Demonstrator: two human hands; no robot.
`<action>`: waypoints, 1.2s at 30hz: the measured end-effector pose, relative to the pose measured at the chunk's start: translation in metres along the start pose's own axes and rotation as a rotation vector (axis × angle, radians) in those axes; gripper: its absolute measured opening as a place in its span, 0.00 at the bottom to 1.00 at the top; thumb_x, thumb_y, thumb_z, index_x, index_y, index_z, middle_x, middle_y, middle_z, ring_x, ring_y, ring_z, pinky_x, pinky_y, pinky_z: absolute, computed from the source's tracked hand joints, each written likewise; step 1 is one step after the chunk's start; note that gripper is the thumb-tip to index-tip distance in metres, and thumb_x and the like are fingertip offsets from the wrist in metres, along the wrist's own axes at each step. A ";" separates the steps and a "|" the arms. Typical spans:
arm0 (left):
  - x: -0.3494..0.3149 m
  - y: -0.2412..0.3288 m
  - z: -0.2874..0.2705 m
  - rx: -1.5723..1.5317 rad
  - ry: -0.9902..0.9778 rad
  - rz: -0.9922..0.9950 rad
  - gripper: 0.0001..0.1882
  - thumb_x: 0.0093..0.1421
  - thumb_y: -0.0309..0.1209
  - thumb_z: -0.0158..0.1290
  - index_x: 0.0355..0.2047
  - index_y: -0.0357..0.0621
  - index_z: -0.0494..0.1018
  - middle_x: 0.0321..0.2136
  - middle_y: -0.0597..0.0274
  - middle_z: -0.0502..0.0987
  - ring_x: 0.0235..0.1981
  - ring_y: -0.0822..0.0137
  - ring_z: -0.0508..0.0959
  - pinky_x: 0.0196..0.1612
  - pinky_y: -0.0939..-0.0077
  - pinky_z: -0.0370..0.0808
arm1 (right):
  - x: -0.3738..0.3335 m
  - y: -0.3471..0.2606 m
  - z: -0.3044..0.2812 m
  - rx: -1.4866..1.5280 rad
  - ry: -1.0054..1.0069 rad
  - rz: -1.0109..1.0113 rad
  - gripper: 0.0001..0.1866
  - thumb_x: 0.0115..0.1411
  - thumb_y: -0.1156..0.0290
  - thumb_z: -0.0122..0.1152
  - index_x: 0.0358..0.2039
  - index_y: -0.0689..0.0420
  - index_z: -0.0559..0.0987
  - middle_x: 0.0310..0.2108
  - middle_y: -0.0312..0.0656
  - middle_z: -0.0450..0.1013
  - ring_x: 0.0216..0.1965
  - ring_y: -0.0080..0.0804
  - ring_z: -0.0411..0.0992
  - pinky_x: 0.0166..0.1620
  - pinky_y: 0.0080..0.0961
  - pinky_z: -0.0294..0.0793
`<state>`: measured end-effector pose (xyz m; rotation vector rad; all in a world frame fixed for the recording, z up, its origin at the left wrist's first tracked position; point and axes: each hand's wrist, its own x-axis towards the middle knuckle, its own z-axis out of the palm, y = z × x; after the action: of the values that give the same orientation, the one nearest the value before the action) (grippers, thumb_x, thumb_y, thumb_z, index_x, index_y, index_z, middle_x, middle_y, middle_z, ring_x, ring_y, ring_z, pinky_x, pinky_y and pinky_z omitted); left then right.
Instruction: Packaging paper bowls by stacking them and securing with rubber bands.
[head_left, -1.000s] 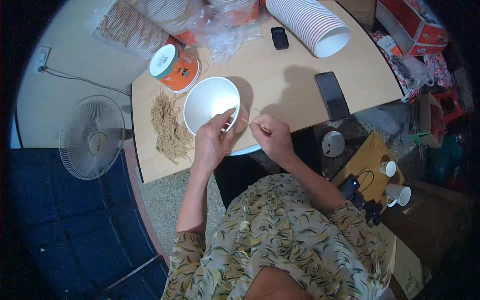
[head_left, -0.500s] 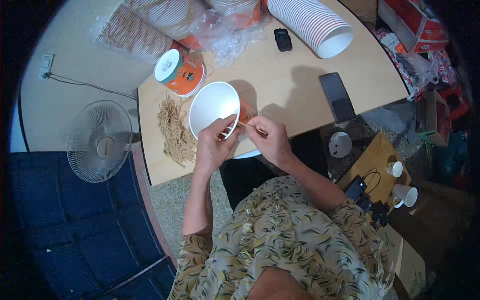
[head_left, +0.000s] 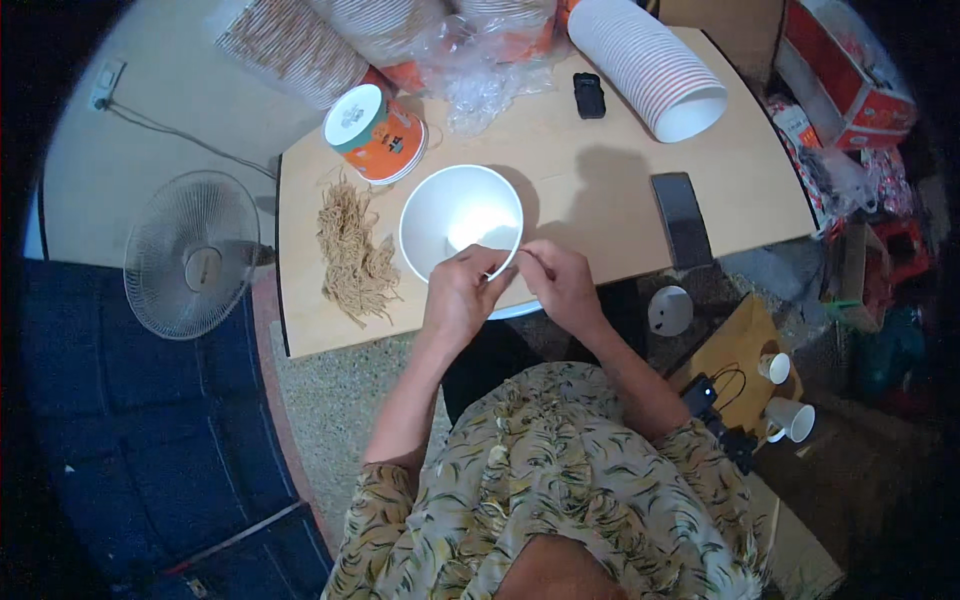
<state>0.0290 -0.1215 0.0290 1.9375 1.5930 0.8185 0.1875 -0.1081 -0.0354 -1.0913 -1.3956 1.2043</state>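
Observation:
A white-lined paper bucket (head_left: 430,215) lies tilted near the table's front edge, its mouth turned toward me. My left hand (head_left: 465,290) grips its near rim, with the fingers partly inside the mouth. Just outside the same rim, my right hand (head_left: 562,282) is closed in a pinch close to the left fingertips. The tan cord it held a moment ago is mostly hidden by the fingers. Left of the bucket lies a loose heap of tan cords (head_left: 350,255). An orange and green paper bucket (head_left: 378,140) stands upside down behind the heap.
Stacked paper buckets (head_left: 650,75) lie at the back right, with more wrapped stacks (head_left: 290,55) at the back left. Crumpled clear plastic (head_left: 480,90), a small black device (head_left: 589,96) and a phone (head_left: 682,220) are on the table (head_left: 600,230). A fan (head_left: 195,255) stands left.
My right hand has come up against the bucket's rim, and the stretch of cord between my hands no longer shows. The whole view has shifted slightly; the bucket's mouth now faces me more.

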 end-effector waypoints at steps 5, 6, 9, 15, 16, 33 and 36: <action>-0.002 -0.001 0.005 -0.026 0.086 0.071 0.07 0.55 0.26 0.64 0.34 0.40 0.82 0.28 0.53 0.81 0.25 0.61 0.82 0.28 0.69 0.77 | 0.009 0.000 -0.006 -0.101 -0.021 -0.002 0.10 0.62 0.69 0.64 0.33 0.63 0.78 0.22 0.38 0.76 0.25 0.17 0.71 0.29 0.23 0.71; -0.001 0.000 0.003 -0.054 0.082 0.073 0.06 0.55 0.27 0.65 0.34 0.40 0.82 0.27 0.53 0.81 0.24 0.61 0.82 0.28 0.70 0.77 | 0.010 0.004 -0.007 -0.060 -0.045 0.045 0.10 0.62 0.68 0.64 0.33 0.63 0.78 0.22 0.36 0.76 0.25 0.17 0.70 0.29 0.22 0.70; 0.000 -0.008 -0.002 -0.127 0.032 0.049 0.08 0.57 0.28 0.65 0.32 0.35 0.82 0.26 0.55 0.83 0.26 0.72 0.81 0.30 0.77 0.77 | 0.013 0.004 -0.008 -0.019 -0.100 0.100 0.10 0.62 0.67 0.65 0.33 0.62 0.78 0.21 0.33 0.75 0.24 0.16 0.68 0.28 0.21 0.70; 0.000 -0.007 0.003 -0.231 0.188 -0.008 0.07 0.56 0.26 0.66 0.28 0.34 0.81 0.24 0.58 0.83 0.25 0.77 0.80 0.29 0.79 0.77 | 0.019 -0.008 -0.005 -0.044 -0.027 0.062 0.10 0.62 0.68 0.65 0.38 0.61 0.80 0.21 0.31 0.72 0.23 0.15 0.66 0.28 0.19 0.68; -0.001 -0.008 0.005 -0.242 0.200 -0.012 0.07 0.56 0.26 0.66 0.28 0.34 0.81 0.24 0.58 0.83 0.25 0.77 0.80 0.29 0.79 0.77 | 0.020 -0.012 -0.005 -0.060 0.038 0.021 0.10 0.62 0.68 0.65 0.40 0.60 0.80 0.23 0.32 0.74 0.24 0.15 0.66 0.28 0.19 0.68; 0.011 -0.003 -0.024 0.037 0.027 0.029 0.10 0.60 0.39 0.61 0.34 0.46 0.77 0.28 0.59 0.83 0.27 0.56 0.83 0.32 0.62 0.79 | 0.039 -0.008 -0.018 -0.142 -0.092 -0.088 0.08 0.64 0.71 0.63 0.40 0.62 0.83 0.28 0.31 0.74 0.27 0.14 0.66 0.29 0.16 0.66; 0.005 -0.007 -0.022 0.068 -0.012 0.057 0.11 0.59 0.40 0.61 0.34 0.48 0.76 0.27 0.61 0.83 0.27 0.54 0.83 0.30 0.59 0.78 | 0.042 -0.016 -0.020 -0.040 -0.063 -0.072 0.07 0.65 0.72 0.62 0.38 0.62 0.82 0.27 0.30 0.73 0.27 0.14 0.65 0.29 0.16 0.63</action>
<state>0.0096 -0.1149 0.0400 2.0400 1.5850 0.7832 0.2003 -0.0655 -0.0140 -1.0295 -1.5003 1.1721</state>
